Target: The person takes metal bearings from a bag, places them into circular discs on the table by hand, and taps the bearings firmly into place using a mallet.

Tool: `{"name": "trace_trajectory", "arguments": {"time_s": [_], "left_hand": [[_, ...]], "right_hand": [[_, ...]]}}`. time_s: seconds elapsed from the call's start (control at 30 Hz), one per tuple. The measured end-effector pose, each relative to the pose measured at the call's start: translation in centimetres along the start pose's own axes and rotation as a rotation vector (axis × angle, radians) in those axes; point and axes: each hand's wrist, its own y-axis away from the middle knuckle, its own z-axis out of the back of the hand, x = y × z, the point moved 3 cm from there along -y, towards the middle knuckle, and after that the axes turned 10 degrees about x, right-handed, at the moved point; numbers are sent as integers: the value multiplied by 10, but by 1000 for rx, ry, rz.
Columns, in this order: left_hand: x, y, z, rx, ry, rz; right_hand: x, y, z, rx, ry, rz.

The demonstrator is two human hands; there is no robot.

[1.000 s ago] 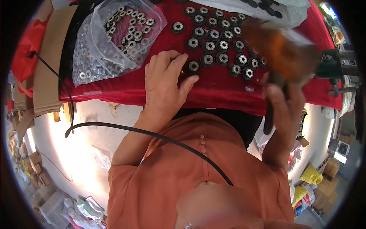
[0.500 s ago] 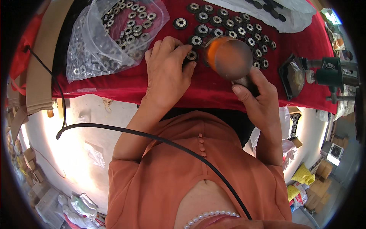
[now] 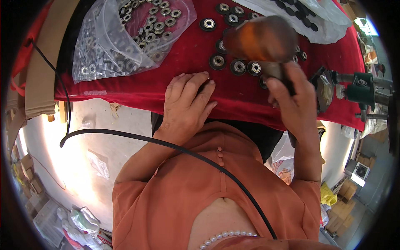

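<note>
My right hand (image 3: 293, 98) grips the dark handle of a mallet (image 3: 262, 39) with an orange, grey-ended head. The head is smeared by motion and hangs over a group of metal bearings set in black rings, hiding several of them. My left hand (image 3: 185, 102) lies on the red tablecloth (image 3: 137, 85), palm down, fingers a little bent and thumb apart. Nothing shows in it, though the space under the palm is hidden. Closest to its fingertips is a black-ringed bearing (image 3: 217, 62), untouched, with similar ones (image 3: 238, 66) to its right.
A clear plastic bag (image 3: 118, 62) full of loose bearings lies at the left. Black discs (image 3: 300, 16) rest on a white bag (image 3: 333, 33) at the far right. A green metal fixture (image 3: 361, 88) stands at the right edge. A black cable (image 3: 166, 146) crosses before me.
My left hand has let go of the bearing it was touching and drawn back toward me. The mallet has moved right and slightly away, now blurred.
</note>
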Motion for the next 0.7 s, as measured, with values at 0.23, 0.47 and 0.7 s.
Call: {"name": "trace_trajectory", "arguments": {"time_s": [0.23, 0.47, 0.7], "left_hand": [[1, 1, -3, -80, 62, -18], [4, 5, -5, -86, 36, -36], [2, 3, 1, -38, 35, -4]], "right_hand": [[7, -16, -13, 17, 399, 334], [14, 3, 11, -48, 250, 136], [-14, 8, 13, -73, 237, 76]]}}
